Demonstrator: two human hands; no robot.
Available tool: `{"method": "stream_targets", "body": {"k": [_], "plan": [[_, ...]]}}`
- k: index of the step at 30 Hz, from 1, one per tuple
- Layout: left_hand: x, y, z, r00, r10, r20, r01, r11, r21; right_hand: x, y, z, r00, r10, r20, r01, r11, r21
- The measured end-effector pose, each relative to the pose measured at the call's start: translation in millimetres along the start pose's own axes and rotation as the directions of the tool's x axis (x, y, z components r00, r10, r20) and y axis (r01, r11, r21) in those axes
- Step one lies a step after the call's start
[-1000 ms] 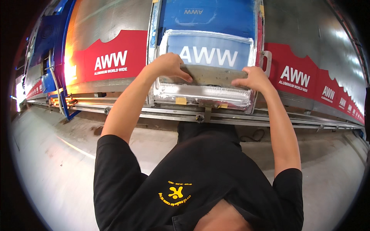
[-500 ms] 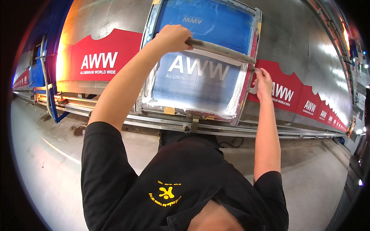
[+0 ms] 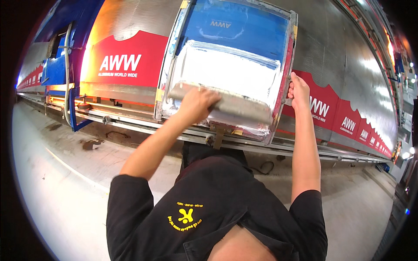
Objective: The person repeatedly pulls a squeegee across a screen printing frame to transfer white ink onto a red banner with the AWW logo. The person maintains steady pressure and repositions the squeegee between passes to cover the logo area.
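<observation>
Head view: my left hand grips a wide grey scraper low on a white-smeared blue screen; my right hand is closed beside it, on what I can't tell; red-and-silver sheeting, pale floor.

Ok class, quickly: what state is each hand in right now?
Left hand: closed, holding the grey squeegee.
Right hand: closed, at the right edge of the screen frame; what it holds cannot be told.

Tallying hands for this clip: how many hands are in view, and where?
2: the left hand grips the squeegee low on the printing screen; the right hand is curled at the screen's right edge. Any in the distant background cannot be made out.
</observation>
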State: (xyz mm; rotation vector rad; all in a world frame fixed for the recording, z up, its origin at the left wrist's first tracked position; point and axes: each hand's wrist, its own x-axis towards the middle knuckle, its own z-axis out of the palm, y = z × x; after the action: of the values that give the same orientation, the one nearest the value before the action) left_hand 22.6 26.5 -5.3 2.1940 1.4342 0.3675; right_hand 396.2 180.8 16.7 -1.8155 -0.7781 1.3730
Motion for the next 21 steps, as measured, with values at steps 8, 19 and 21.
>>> {"method": "stream_targets", "body": {"k": [8,19,21], "plan": [[-108.1,62.5,24.0,0.999,-0.035,-0.03,0.035,0.999,-0.026,-19.8,10.9,-10.4,1.0,-0.003,0.013,0.003,1.0,-0.014],[-98.1,79.6,-66.3,1.0,-0.021,-0.017,0.019,0.992,-0.127,-3.5,57.1,-28.9,0.854,-0.484,-0.19,0.41,0.851,-0.329],[-91.4,80.7,-83.3,0.982,-0.184,-0.049,0.169,0.96,-0.224,-47.7,33.1,-31.8,0.884,-0.445,-0.142,0.425,0.893,-0.151]]}}
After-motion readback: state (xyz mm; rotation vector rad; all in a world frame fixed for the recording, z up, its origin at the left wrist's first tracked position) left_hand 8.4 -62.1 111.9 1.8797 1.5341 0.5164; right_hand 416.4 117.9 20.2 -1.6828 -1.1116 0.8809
